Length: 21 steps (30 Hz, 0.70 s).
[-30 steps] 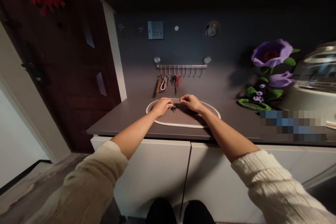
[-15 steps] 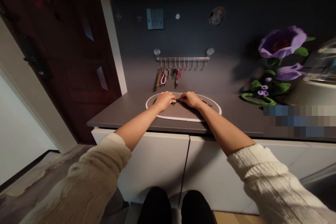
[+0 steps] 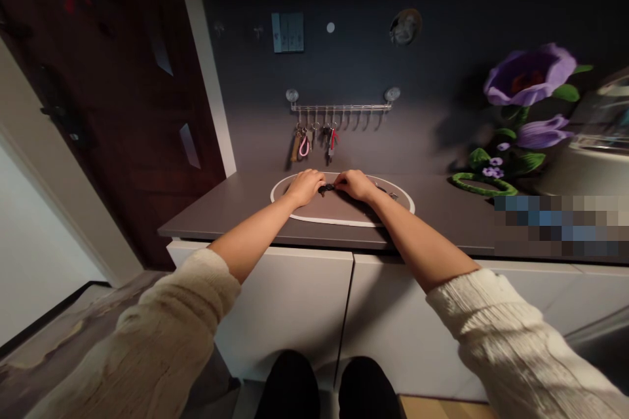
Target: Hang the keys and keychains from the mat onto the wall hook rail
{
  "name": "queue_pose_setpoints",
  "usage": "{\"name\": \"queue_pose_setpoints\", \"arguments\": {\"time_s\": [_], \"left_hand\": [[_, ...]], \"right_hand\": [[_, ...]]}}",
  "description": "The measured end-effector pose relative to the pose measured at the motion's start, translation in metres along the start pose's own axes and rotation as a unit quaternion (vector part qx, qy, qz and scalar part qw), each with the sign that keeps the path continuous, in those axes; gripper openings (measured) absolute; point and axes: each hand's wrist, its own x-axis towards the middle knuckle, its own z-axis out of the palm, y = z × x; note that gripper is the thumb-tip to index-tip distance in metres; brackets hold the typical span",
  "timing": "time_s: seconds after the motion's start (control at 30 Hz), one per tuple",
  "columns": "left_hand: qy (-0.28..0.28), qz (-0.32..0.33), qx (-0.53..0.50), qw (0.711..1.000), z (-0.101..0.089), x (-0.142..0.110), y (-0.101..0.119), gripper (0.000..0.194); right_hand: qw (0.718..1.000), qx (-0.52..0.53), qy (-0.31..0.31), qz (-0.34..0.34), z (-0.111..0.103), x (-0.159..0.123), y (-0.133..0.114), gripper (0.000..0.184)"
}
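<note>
My two hands are shown close together above the brown, white-rimmed oval mat [image 3: 339, 211] on the grey worktop [image 3: 201, 213]. The small black keys [image 3: 327, 189] are in the gap between my fingertips, over the mat; whether they rest on it cannot be told. My right hand [image 3: 356, 184], nearly closed, pinches their right end between thumb and fingers. My left hand [image 3: 307, 186] is curled, palm down, with its fingertips at their left end; its thumb is hidden, so I cannot tell its grip. Behind, a hook rail [image 3: 344, 107] on the wall bears further keys and a pink loop [image 3: 304, 146].
</note>
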Motion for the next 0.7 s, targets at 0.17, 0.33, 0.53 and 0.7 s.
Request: {"name": "queue_pose_setpoints", "arguments": {"time_s": [0.17, 0.33, 0.53, 0.7], "left_hand": [[0.027, -0.028, -0.072, 0.997, 0.0047, 0.0028, -0.0060, 0.018], [0.046, -0.057, -0.178, 0.981, 0.0031, 0.0020, -0.0059, 0.016], [0.058, -0.108, -0.302, 0.945, 0.0028, 0.0021, -0.0063, 0.012], [0.062, -0.137, -0.371, 0.916, 0.0018, 0.0032, -0.0065, 0.008]], "right_hand": [[1.000, 0.018, 0.001, 0.008, -0.0025, -0.0012, -0.0033, 0.019], [0.996, 0.076, 0.023, 0.028, -0.0060, -0.0024, -0.0082, 0.015], [0.983, 0.169, 0.056, 0.036, -0.0065, -0.0015, -0.0099, 0.015], [0.977, 0.205, 0.042, 0.039, -0.0044, -0.0003, -0.0101, 0.020]]}}
